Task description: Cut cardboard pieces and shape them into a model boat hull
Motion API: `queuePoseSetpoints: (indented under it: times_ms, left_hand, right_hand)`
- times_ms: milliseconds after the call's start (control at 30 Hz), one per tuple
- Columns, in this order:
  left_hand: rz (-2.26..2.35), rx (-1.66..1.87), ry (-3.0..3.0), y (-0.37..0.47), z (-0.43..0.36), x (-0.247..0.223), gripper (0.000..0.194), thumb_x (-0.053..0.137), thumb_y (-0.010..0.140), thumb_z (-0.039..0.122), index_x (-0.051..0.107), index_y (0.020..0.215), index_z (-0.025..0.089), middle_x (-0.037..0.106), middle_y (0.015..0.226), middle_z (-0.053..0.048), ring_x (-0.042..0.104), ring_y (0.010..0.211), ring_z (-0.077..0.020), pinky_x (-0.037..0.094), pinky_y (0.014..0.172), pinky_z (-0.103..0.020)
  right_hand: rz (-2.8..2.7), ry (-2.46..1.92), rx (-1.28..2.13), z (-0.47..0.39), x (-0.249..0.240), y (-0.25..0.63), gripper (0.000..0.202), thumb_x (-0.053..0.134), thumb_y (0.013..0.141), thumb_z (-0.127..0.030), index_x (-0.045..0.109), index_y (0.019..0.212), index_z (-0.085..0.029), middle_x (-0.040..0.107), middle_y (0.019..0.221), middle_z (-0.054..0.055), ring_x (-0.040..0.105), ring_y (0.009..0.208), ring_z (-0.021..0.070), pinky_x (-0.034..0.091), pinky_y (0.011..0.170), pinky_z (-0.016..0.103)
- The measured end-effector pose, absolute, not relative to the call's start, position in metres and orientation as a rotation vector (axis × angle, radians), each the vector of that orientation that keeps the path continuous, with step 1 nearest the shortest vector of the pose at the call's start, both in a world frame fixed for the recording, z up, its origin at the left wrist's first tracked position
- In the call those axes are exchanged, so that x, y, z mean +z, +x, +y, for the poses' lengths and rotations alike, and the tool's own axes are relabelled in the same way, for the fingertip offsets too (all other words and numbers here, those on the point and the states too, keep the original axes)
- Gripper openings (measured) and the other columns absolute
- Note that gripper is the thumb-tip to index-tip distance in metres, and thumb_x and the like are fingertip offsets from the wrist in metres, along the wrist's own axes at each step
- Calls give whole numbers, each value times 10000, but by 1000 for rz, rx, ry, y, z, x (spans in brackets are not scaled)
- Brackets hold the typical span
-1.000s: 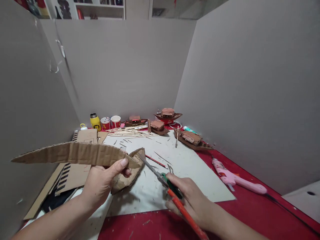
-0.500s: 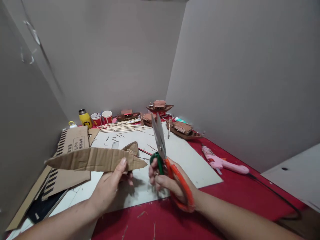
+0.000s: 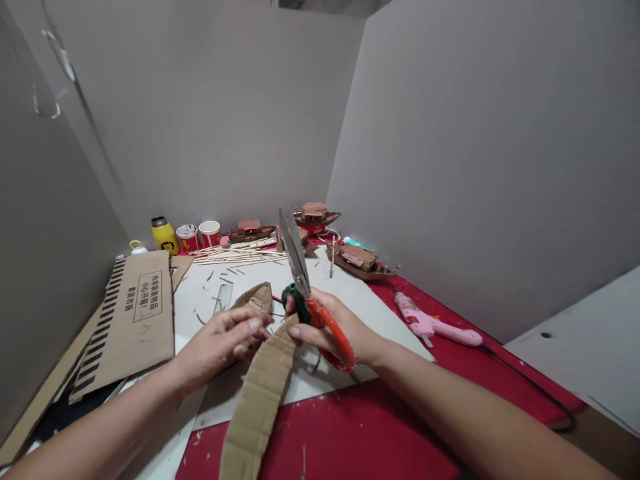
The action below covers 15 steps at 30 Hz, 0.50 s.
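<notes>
My right hand grips scissors with one orange and one green handle, blades pointing up and to the left. The same hand pinches the tip of a long, curved cardboard strip, which hangs toward the front edge of the view. Just left of the strip, my left hand has its fingers loosely bent and apart, holding nothing that I can see. Behind its fingers lies a pointed cardboard boat shape, partly covered by the hand.
Printed cardboard lies at left. Behind are a yellow bottle, paper cups, thin sticks and several model boats. A pink glue gun with a black cord is at right, beside white paper.
The cardboard strip has passed from my left hand to my right and swung from sideways to pointing toward me. The scissors have shifted left. My left hand has let go.
</notes>
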State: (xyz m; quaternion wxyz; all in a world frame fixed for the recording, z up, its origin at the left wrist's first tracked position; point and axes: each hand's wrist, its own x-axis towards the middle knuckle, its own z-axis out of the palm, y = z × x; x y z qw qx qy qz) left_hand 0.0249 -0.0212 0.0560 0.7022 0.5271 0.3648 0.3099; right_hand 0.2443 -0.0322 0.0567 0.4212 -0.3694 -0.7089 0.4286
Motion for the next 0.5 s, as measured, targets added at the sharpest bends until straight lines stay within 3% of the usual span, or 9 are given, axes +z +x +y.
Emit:
queuePoseSetpoints:
  times_ms: [133,300,400,500]
  left_hand:
    - [763,638,1075,35,-36,46,238,817,689,320,667,764,151,665,678,11,578,600,-91,441,598,-192]
    - [860,953,1063,37,-41,57,249,820,685,331,646,759,168,668,700,22,578,617,-93,452,591,-185]
    - [891,1116,1058,30,-38,65,240,794,720,354,637,774,181,662,714,28,578,623,-86,456,596,-178]
    - [906,1222,1078,25,-37,71,236,778,739,371,645,784,182,654,716,28,572,623,-81,466,610,-178]
  right_hand:
    - [-1770,-909,1116,-36,46,237,263,711,760,-305,525,903,-188,478,689,-56,447,580,100,424,542,221]
    - [-1567,-881,1298,-38,35,242,345,640,833,-508,494,904,-204,472,728,-41,491,558,109,489,517,243]
    - [-1731,-895,1201,-37,28,250,358,531,899,-553,485,882,-199,431,702,-39,448,565,109,453,517,234]
    - [-1991,-897,975,-39,23,252,422,432,925,-600,517,890,-189,468,730,-7,437,634,139,466,621,276]
